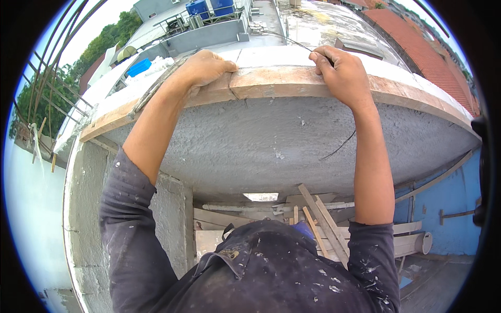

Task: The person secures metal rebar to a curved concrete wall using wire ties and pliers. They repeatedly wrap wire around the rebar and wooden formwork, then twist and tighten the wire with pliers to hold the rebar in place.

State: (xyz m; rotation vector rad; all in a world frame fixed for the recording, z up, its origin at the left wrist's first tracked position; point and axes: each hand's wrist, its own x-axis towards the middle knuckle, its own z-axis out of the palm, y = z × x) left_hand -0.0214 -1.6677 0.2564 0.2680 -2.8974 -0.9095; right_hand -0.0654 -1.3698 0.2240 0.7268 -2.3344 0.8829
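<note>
A long wooden plank lies along the top edge of a grey plastered wall, with a joint or crack near my left hand. My left hand is closed over the plank, its thumb pointing right along the top; the fingertips are partly hidden. Farther right, my right hand is closed at the plank's upper edge, pinching a thin dark wire. One stretch of wire runs from its fingertips over the white ledge. Below that hand, a loose wire end hangs against the wall.
Bare steel rods stick up at the far left. A blue tray rests beyond the ledge, before rooftops. Loose boards and a white pipe lie low behind my body. A blue wall stands at right.
</note>
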